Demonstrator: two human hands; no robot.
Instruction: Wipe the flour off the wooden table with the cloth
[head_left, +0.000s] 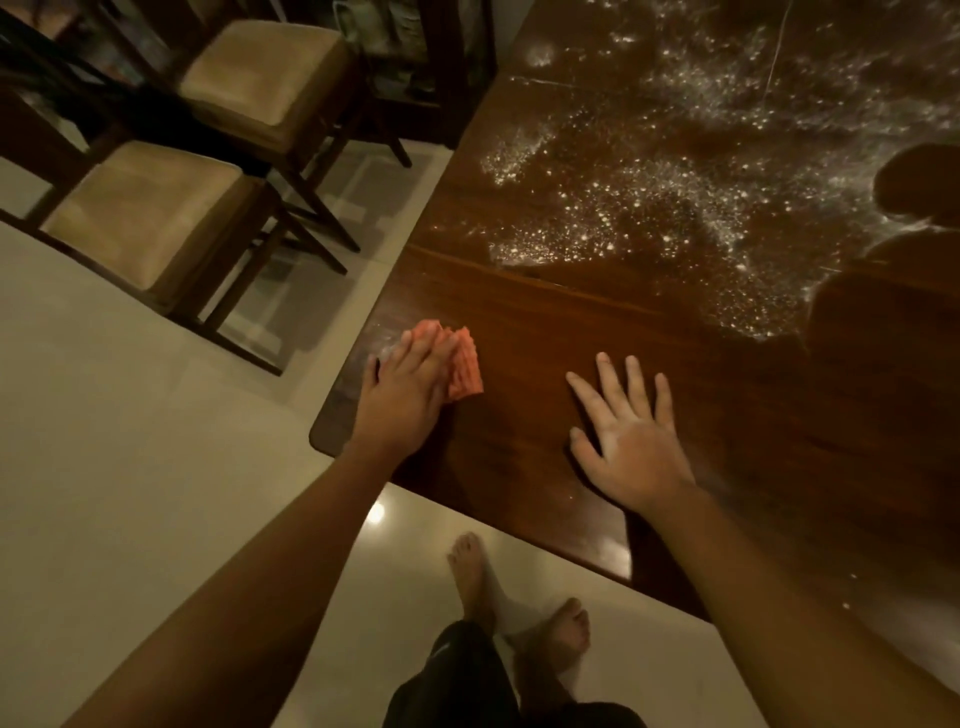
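Cloth (460, 364) is orange, folded into a small ribbed pad, lying on the wooden table (727, 415) close to its near left corner. Looks soft and light, no stiffness, so I judge it will bunch or slide out unless I keep weight on it; best hold is flat palm on top with fingers across the folds, not a pinch at one edge.

My left hand (402, 387) lies flat over the cloth, fingers together and pressed down on it, covering most of its left part; the right side and far edge of the pad stick out past my fingers. A faint pale smear sits on the wood just beside my left thumb, near the table's left edge.

My right hand (631, 441) is spread open, palm down on bare wood near the tabletop's near edge, holding nothing, well apart from the cloth and to its right. Looks like I'm bracing with it.

Flour (675, 208) is scattered thick across the far and right part of the tabletop, well apart from both hands. The strip of wood between my hands and the flour looks mostly clean. So I judge most of the wiping is not yet done; the cloth needs to travel toward the far right. Polished wood probably lets the pad glide easily.
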